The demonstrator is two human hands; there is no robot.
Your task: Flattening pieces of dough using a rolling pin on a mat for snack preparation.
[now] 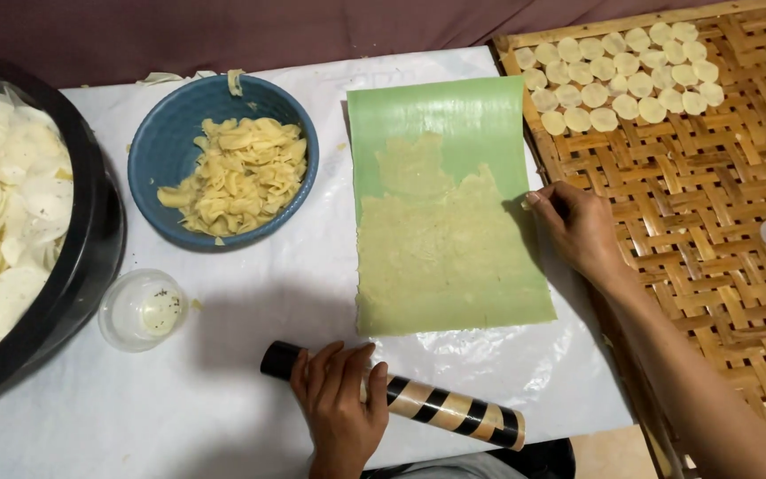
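left hand [340,404] gripping roller [441,408] | right hand [578,231] flat, pinning sheet [436,115] | dough [436,248] rolled thin, uncut | few discs [618,75] on tray [711,222]

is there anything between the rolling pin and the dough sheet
Nothing visible. The left hand holds the rolling pin just below the dough sheet, with only bare plastic between them. The right hand rests at the sheet's right edge.

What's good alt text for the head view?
Left hand grasps a striped rolling pin; right hand touches the edge of a green sheet covered with thin rolled dough. Small dough discs lie on a woven tray.
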